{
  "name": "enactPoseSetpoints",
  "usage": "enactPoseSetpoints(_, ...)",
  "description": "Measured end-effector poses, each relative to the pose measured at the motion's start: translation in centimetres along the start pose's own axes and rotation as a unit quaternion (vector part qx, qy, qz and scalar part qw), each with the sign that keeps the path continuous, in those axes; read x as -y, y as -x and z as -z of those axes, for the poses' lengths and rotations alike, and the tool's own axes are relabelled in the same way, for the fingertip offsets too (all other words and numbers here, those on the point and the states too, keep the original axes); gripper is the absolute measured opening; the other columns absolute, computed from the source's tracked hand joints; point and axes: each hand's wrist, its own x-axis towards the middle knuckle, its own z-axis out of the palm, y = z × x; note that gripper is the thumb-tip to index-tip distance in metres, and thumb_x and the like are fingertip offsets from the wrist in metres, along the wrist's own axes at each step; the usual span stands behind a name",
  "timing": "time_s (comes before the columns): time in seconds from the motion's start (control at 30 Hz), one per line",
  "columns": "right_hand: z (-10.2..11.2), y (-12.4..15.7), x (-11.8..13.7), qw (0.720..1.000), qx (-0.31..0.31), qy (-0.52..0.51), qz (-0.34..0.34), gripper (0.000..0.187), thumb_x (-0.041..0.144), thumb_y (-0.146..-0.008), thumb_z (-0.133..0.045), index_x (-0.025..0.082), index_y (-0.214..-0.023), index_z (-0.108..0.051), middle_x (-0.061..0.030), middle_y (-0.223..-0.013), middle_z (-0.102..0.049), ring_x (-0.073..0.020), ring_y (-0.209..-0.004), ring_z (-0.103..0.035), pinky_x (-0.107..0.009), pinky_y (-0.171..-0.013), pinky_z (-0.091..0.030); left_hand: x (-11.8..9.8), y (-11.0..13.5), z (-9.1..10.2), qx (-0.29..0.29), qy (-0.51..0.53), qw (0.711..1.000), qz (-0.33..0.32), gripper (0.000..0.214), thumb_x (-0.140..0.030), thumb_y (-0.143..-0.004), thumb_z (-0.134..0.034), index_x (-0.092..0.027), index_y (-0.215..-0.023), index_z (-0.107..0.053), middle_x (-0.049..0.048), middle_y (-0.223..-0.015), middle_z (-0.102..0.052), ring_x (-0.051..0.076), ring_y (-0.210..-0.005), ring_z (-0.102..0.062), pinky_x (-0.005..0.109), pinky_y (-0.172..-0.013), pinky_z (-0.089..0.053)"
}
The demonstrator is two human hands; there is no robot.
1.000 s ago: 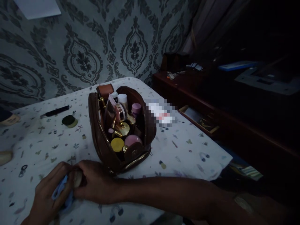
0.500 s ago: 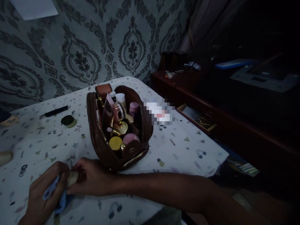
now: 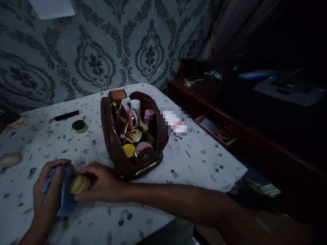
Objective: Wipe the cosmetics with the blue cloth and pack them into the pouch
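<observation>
My table (image 3: 204, 163) wears a white cloth (image 3: 178, 177) printed with small motifs. On it the brown bag (image 3: 108, 136) stands unzipped, with a blurred-out white-and-red item (image 3: 176, 121) lying just beyond its right side. Left of the bag I have a small pot (image 3: 79, 126) with a dark top, and a black stick (image 3: 66, 115) lies slantwise behind that. Farther left are a pale oval (image 3: 10, 160) and, behind it, a dark-and-tan thing (image 3: 15, 120); in this dimness I can't tell what either is.
</observation>
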Motion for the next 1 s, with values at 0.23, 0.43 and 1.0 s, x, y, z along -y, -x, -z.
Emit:
enactPoseSetpoints(0.23,-0.4,0.6,1.0,0.992,-0.061,-0.106,0.003,0.048,0.038,-0.065,-0.087,0.021,-0.102,-0.064,-0.0010,-0.104,-0.067,-0.0189,-0.100,-0.062,-0.032,-0.092,-0.048,-0.7,-0.6,-1.6,0.075,0.229,0.959,0.152,0.051,-0.067,-0.073,-0.071,-0.022,-0.096,-0.062,0.0008,-0.086,-0.068,0.019,-0.074,-0.065,0.028,-0.065,-0.054)
enactPoseSetpoints(0.43,-0.6,0.8,1.4,0.993,-0.103,-0.022,0.045,0.037,0.029,-0.071,-0.081,0.022,-0.101,-0.060,-0.0028,-0.108,-0.067,-0.0211,-0.104,-0.062,-0.035,-0.094,-0.047,1.3,0.8,-2.3,0.125,0.272,0.946,0.126,0.050,-0.069,-0.080,-0.066,-0.021,-0.094,-0.067,0.0009,-0.087,-0.069,0.018,-0.082,-0.065,0.027,-0.079,-0.053)
enactPoseSetpoints(1.0,-1.0,1.6,1.9,0.991,-0.043,0.106,0.075,0.037,0.024,-0.075,-0.083,0.019,-0.108,-0.067,-0.0029,-0.102,-0.064,-0.0169,-0.092,-0.061,-0.027,-0.074,-0.049,0.2,0.9,-0.7,0.165,0.271,0.945,0.074,0.039,-0.056,-0.082,-0.069,-0.018,-0.082,-0.062,-0.0024,-0.072,-0.056,0.013,-0.065,-0.052,0.024,-0.061,-0.044)
